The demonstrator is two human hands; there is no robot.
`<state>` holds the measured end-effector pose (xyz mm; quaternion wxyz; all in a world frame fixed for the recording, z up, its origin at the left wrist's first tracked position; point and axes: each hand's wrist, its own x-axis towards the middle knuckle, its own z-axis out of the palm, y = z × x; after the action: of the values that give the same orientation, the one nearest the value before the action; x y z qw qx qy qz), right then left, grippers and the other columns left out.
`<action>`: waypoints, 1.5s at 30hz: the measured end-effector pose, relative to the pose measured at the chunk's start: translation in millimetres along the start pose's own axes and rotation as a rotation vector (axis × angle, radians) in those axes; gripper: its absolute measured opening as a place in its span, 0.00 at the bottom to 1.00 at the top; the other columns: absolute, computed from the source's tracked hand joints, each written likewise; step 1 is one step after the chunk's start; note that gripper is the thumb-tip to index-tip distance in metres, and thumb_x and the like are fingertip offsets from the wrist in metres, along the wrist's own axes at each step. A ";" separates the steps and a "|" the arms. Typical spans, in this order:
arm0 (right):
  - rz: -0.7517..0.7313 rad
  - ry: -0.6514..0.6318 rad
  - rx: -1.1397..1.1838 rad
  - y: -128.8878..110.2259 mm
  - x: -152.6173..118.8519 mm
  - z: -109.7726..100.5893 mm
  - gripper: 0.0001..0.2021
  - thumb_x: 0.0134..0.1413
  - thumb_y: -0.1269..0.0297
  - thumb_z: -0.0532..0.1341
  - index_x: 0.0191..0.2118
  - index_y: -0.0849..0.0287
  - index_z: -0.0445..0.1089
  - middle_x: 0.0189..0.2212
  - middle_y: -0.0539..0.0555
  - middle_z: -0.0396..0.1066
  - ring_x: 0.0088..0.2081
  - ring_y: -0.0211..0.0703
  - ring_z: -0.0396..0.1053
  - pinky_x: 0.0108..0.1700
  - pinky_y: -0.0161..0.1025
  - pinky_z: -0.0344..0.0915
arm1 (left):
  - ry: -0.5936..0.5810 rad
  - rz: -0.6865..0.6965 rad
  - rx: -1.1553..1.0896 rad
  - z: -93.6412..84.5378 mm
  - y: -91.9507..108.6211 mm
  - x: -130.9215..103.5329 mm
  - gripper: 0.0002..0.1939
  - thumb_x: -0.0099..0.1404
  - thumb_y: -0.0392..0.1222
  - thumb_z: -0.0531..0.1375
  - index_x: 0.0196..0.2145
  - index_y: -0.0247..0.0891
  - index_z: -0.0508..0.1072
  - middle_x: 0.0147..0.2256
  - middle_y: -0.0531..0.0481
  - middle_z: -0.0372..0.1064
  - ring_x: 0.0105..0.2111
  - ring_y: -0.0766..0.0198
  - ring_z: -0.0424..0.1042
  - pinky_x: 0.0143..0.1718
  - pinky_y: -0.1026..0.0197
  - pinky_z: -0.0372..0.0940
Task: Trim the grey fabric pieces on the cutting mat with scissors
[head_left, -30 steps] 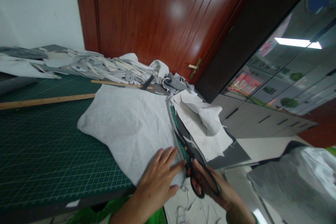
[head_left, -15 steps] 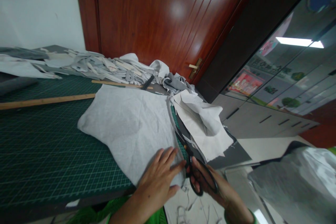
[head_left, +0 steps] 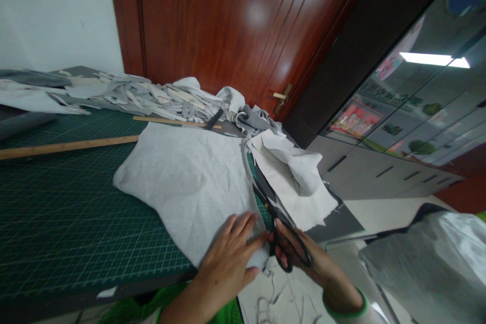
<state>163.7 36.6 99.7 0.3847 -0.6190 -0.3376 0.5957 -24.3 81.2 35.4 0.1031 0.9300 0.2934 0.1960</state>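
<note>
A light grey cloth piece (head_left: 190, 177) lies spread over a green cutting mat (head_left: 76, 212). My left hand (head_left: 231, 248) rests flat on the cloth near its front right corner, fingers spread. In my right hand (head_left: 290, 248) is a pair of black scissors (head_left: 274, 217), with fingers through the handle loops. The blades point away from me along the cloth's right edge, where a narrow strip runs beside them. Whether the tips have cloth between them is hard to tell.
A wooden ruler (head_left: 68, 148) lies left of the cloth. Fabric scraps (head_left: 152, 93) are heaped along the back, before a brown door (head_left: 212, 20). White cloth pieces (head_left: 296, 177) lie at the right table corner. A grey covered bundle (head_left: 429, 258) stands right, and threads litter the floor (head_left: 281, 298).
My right hand and the scissors have shifted slightly away from me, along the cloth's right edge. My left hand and the cloth stay in place.
</note>
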 end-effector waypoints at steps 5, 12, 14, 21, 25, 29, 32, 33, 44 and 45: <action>-0.009 0.008 -0.050 -7.4 4.2 0.2 0.27 0.45 0.36 0.66 0.30 0.60 0.70 0.20 0.48 0.66 0.21 0.32 0.60 0.25 0.32 0.56 | -0.008 0.001 -0.001 0.7 0.0 0.1 0.39 0.60 0.43 0.67 0.65 0.51 0.56 0.70 0.43 0.46 0.69 0.49 0.46 0.67 0.39 0.47; -0.062 -0.023 -0.102 -5.2 12.0 -0.4 0.25 0.49 0.38 0.64 0.30 0.60 0.70 0.20 0.47 0.67 0.21 0.31 0.60 0.24 0.31 0.55 | -0.006 0.010 0.011 3.5 -0.4 -0.4 0.40 0.61 0.42 0.66 0.67 0.49 0.54 0.70 0.43 0.46 0.69 0.49 0.45 0.67 0.39 0.47; -0.075 -0.030 -0.123 -5.4 13.4 0.8 0.26 0.49 0.37 0.63 0.28 0.60 0.69 0.19 0.47 0.66 0.20 0.31 0.60 0.23 0.31 0.54 | 0.007 0.011 0.010 4.4 -0.7 -0.6 0.40 0.61 0.42 0.66 0.66 0.48 0.55 0.69 0.43 0.46 0.69 0.49 0.45 0.67 0.39 0.48; -0.086 0.000 -0.171 -0.2 14.6 -2.2 0.28 0.48 0.35 0.63 0.28 0.61 0.69 0.18 0.46 0.65 0.19 0.30 0.59 0.23 0.31 0.54 | -0.030 -0.006 0.017 -2.2 1.2 -0.9 0.43 0.58 0.40 0.68 0.67 0.51 0.53 0.70 0.42 0.46 0.69 0.48 0.45 0.67 0.38 0.48; -0.127 0.035 -0.298 3.6 12.6 -7.0 0.28 0.50 0.35 0.61 0.29 0.61 0.70 0.17 0.47 0.65 0.18 0.31 0.58 0.22 0.33 0.52 | -0.039 0.000 0.004 -4.8 1.4 0.4 0.41 0.59 0.40 0.67 0.66 0.50 0.55 0.69 0.42 0.46 0.69 0.48 0.45 0.66 0.38 0.49; -0.118 0.101 -0.432 1.9 13.7 -6.8 0.31 0.46 0.30 0.60 0.26 0.59 0.67 0.16 0.47 0.64 0.18 0.34 0.60 0.22 0.34 0.53 | -0.034 0.007 0.012 -3.4 1.3 1.7 0.44 0.57 0.40 0.69 0.67 0.51 0.54 0.69 0.41 0.46 0.69 0.47 0.45 0.66 0.37 0.50; -0.117 0.139 -0.510 -1.6 16.4 -2.8 0.31 0.43 0.28 0.60 0.24 0.57 0.64 0.16 0.48 0.64 0.19 0.36 0.61 0.23 0.36 0.54 | -0.042 0.005 0.018 -3.3 1.9 1.1 0.48 0.56 0.39 0.70 0.67 0.50 0.52 0.69 0.39 0.46 0.69 0.47 0.45 0.66 0.38 0.51; -0.122 0.148 -0.531 -2.7 17.4 -1.3 0.30 0.43 0.28 0.60 0.24 0.56 0.64 0.16 0.48 0.64 0.19 0.37 0.61 0.23 0.37 0.54 | -0.041 0.006 0.020 -3.3 2.1 0.6 0.48 0.56 0.39 0.70 0.68 0.50 0.51 0.69 0.39 0.46 0.69 0.47 0.45 0.66 0.38 0.51; -0.184 0.266 -0.717 -6.7 23.4 2.1 0.24 0.49 0.36 0.58 0.24 0.54 0.64 0.17 0.49 0.64 0.22 0.40 0.62 0.25 0.38 0.56 | -0.057 0.000 0.014 -4.4 2.4 1.0 0.46 0.57 0.39 0.69 0.67 0.49 0.52 0.69 0.39 0.45 0.69 0.47 0.44 0.66 0.38 0.49; -0.189 0.269 -0.729 -6.0 23.3 2.0 0.24 0.49 0.36 0.58 0.24 0.54 0.64 0.17 0.49 0.64 0.21 0.40 0.62 0.25 0.38 0.56 | -0.062 0.001 0.014 -4.8 2.5 0.9 0.46 0.57 0.39 0.69 0.68 0.49 0.52 0.69 0.39 0.45 0.69 0.47 0.44 0.66 0.38 0.49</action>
<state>163.4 60.0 93.9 0.2339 -0.7537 -0.5288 0.3124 -24.4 80.0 40.7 0.1056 0.9365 0.2908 0.1650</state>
